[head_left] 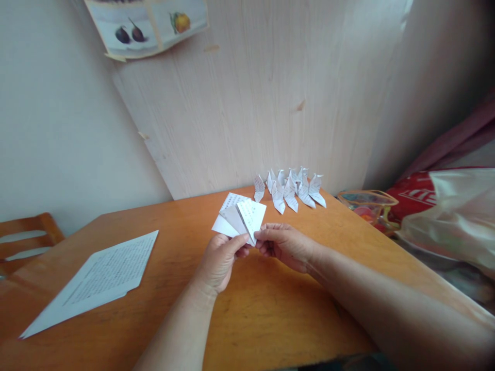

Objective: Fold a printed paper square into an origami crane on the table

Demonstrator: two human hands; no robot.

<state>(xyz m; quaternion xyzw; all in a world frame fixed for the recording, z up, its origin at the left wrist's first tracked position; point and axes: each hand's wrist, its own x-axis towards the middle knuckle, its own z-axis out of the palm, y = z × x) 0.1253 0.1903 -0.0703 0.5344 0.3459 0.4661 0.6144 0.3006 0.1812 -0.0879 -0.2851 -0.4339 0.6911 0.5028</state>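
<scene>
Holding a folded paper (252,212) over the table (270,319), we pinch its near corner with the left hand (222,260) and, just beside, the right hand (289,246). Beyond it, paper birds (291,196) stand clustered near the wall panel (263,103). Printed sheets (104,273) lie to our left; bags (452,221) sit past the table's right edge.

Paper figures (290,190) block back-right; tabletop (266,319) free between forearms (348,278).
</scene>
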